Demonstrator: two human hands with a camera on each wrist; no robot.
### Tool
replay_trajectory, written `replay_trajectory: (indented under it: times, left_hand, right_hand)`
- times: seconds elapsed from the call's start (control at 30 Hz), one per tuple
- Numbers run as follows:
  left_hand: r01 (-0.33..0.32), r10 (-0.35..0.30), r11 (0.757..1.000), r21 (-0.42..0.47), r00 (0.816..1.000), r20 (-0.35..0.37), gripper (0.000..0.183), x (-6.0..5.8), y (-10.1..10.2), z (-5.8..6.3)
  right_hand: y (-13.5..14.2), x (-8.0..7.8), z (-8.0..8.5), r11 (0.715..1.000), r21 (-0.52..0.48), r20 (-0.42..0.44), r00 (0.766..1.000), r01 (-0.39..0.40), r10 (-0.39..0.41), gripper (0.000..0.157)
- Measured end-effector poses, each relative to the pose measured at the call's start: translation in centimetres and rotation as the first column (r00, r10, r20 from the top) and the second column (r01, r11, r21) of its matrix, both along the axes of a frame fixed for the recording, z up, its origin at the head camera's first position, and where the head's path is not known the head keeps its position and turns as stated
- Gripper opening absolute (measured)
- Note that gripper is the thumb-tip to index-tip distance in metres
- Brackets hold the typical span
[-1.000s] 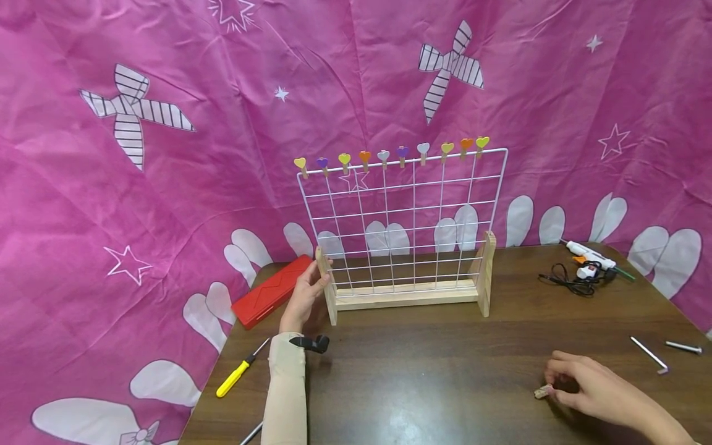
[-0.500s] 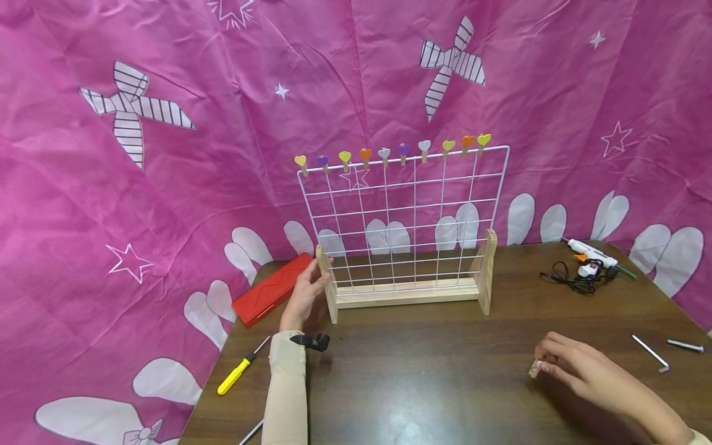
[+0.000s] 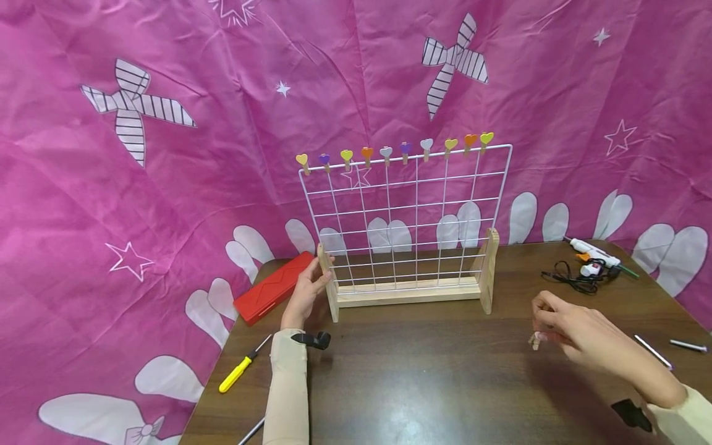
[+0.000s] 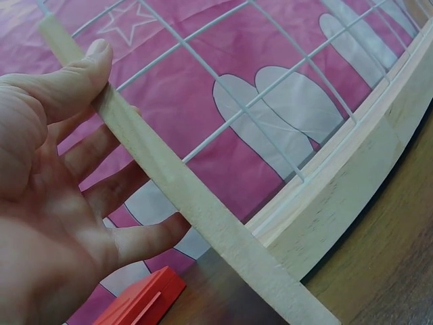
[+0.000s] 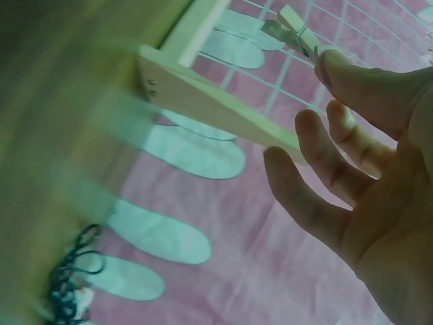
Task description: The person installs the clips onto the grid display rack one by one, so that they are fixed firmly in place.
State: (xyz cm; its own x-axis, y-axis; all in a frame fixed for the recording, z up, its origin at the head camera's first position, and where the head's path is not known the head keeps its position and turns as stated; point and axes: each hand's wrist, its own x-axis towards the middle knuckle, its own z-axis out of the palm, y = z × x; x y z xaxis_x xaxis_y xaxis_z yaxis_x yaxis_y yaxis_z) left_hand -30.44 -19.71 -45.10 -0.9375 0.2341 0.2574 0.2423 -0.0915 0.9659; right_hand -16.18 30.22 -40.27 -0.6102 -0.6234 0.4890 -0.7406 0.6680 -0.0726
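Note:
A white wire grid stands upright in a wooden base. Along its top wire sits a row of small clothespins with coloured hearts, among them a white heart clothespin. My left hand holds the left wooden side post, thumb on its near edge and fingers behind it. Above the table, to the right of the stand, my right hand pinches a small wooden clothespin between thumb and a finger. The other fingers are spread and bent in the right wrist view.
A red case lies left of the stand, with a yellow-handled screwdriver nearer me. At the back right are a white glue gun and its black cord. A metal rod and a bolt lie far right.
My right hand has lifted from the table and moved away from me, toward the stand, carrying the clothespin. My left hand keeps its hold on the post.

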Motion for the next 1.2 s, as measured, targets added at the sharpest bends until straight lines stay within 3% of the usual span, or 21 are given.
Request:
replay_trajectory:
  times: [0.17, 0.3, 0.67, 0.87, 1.2]
  left_hand:
    - [0.005, -0.005, 1.0, 0.008, 1.0, -0.001, 0.051, 0.0, 0.0, -0.1]
    - [0.01, -0.01, 1.0, 0.015, 1.0, -0.006, 0.052, 0.0, 0.0, -0.1]
    - [0.014, -0.014, 1.0, -0.003, 1.0, -0.011, 0.052, 0.1, -0.1, 0.0]
    - [0.024, -0.024, 1.0, -0.003, 0.999, -0.023, 0.052, 0.0, -0.1, 0.0]
    - [0.034, -0.035, 0.999, -0.014, 0.999, -0.025, 0.054, 0.1, -0.4, -0.2]
  right_hand:
    - [-0.4, -1.2, 2.0, 0.999, 0.033, -0.042, 0.999, -0.015, 0.017, 0.033]
    - [-0.7, -2.4, 4.5, 0.998, 0.06, -0.087, 0.996, -0.013, 0.018, 0.035]
    - [-2.1, -5.8, 14.6, 0.989, 0.144, -0.246, 0.968, -0.017, 0.052, 0.033]
    - [-2.8, -7.6, 19.2, 0.984, 0.176, -0.302, 0.951, -0.008, 0.062, 0.026]
    - [-3.3, -10.9, 24.9, 0.988, 0.129, -0.293, 0.955, 0.083, -0.042, 0.02]
